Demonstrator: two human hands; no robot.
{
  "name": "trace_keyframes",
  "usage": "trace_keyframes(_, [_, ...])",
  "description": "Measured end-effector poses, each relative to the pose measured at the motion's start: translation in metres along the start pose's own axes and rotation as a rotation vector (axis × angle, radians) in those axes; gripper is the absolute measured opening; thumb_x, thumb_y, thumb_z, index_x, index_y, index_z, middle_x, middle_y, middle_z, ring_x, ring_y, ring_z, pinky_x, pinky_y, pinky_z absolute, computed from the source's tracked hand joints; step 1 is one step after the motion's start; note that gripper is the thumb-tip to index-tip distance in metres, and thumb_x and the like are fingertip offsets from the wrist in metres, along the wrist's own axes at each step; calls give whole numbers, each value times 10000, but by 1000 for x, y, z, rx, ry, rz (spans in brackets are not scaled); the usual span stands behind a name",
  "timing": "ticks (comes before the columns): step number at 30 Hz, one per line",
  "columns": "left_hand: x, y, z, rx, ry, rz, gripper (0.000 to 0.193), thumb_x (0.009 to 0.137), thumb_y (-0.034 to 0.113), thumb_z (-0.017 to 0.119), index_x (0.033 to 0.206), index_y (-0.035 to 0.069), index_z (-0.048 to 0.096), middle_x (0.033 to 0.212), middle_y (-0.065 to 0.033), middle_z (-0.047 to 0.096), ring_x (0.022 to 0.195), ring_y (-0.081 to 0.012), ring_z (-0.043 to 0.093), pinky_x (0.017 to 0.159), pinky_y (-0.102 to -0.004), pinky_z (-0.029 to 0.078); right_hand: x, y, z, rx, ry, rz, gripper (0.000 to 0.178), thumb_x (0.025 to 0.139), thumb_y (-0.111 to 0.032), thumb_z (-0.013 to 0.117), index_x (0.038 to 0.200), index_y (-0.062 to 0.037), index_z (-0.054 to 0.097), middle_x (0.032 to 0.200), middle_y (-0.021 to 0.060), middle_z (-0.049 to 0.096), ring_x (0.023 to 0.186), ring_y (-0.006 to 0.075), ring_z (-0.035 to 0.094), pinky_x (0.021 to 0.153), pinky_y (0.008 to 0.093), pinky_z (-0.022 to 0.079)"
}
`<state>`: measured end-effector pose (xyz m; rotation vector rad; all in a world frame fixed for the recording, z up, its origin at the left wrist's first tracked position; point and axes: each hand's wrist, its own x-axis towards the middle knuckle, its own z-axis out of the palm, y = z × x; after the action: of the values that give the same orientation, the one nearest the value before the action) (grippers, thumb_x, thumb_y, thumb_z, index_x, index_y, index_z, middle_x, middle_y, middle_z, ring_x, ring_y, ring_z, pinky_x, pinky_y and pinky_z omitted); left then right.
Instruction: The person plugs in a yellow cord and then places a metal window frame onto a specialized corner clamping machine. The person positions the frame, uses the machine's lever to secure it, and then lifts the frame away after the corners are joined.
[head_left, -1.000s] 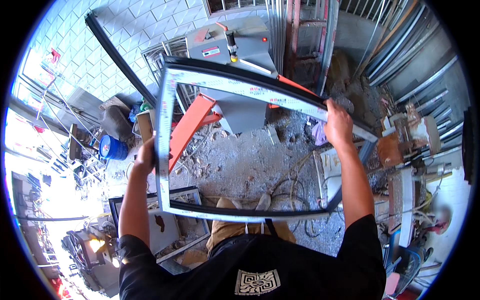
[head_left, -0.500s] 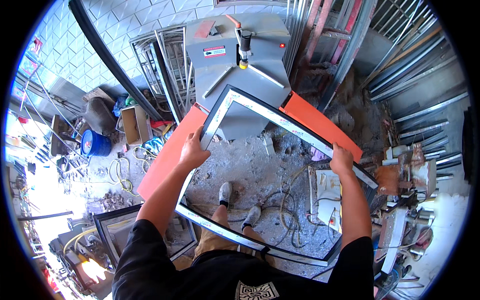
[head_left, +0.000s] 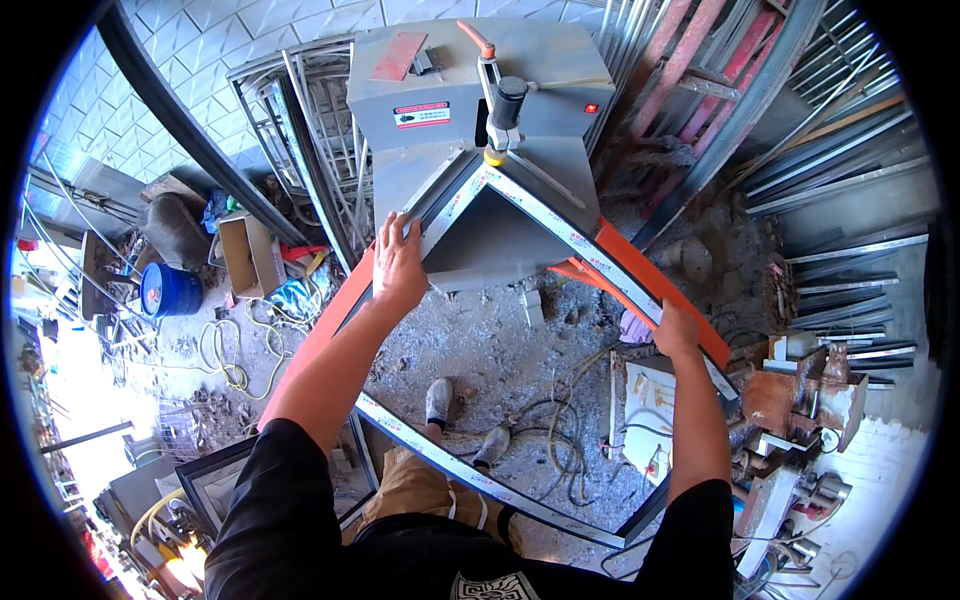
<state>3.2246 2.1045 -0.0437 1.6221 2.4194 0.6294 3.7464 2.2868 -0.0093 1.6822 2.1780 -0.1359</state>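
Note:
A large rectangular window frame (head_left: 575,240), dark with white printed film along its bars, lies tilted before me. Its far corner sits on the grey machine (head_left: 545,55), right by the yellow tip (head_left: 494,157) under a black cylinder (head_left: 509,98). My left hand (head_left: 398,268) lies on the left bar with fingers stretched out over it. Closed around the right bar is my right hand (head_left: 677,328), its fingertips partly hidden. The near bar crosses in front of my legs. Orange side panels (head_left: 705,335) spread from the machine beneath the frame.
A blue bucket (head_left: 170,290) and an open cardboard box (head_left: 250,255) stand at left. Hoses (head_left: 565,440) lie across the littered floor by my feet. Another dark frame (head_left: 215,480) leans at lower left. Metal profiles (head_left: 840,250) line the right wall beside a rusty machine (head_left: 775,395).
The window frame has moved away from me, its far corner now at the machine's yellow tip. My left hand has loosened from a grip to outstretched fingers; my right hand still grips its bar.

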Motion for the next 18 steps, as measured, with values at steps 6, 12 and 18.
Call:
trace_keyframes(6, [29, -15, 16, 99, -33, 46, 824, 894, -37, 633, 1699, -24, 457, 1778, -233, 396, 1727, -426, 265, 1426, -569, 207, 35, -12, -3, 0, 3, -42, 463, 909, -31, 756, 1368, -16, 700, 1209, 272, 813, 1147, 471, 784, 1022, 552, 617])
trace_keyframes(12, [51, -1, 13, 122, -126, -43, 784, 990, 46, 558, 1754, 19, 383, 1820, -251, 359, 1753, -419, 217, 1433, -581, 147, 49, -10, -5, -11, 4, -28, 559, 890, -9, 733, 1441, 22, 645, 1332, 296, 754, 1175, 491, 760, 1029, 565, 610])
trace_keyframes(18, [63, -1, 7, 53, -247, -84, 748, 1036, 73, 502, 1765, 14, 347, 1776, -269, 421, 1710, -419, 325, 1423, -576, 200, 54, -11, -4, -50, -51, 35, 639, 898, -24, 760, 1514, 25, 597, 1518, 263, 644, 1319, 472, 698, 1082, 521, 611])
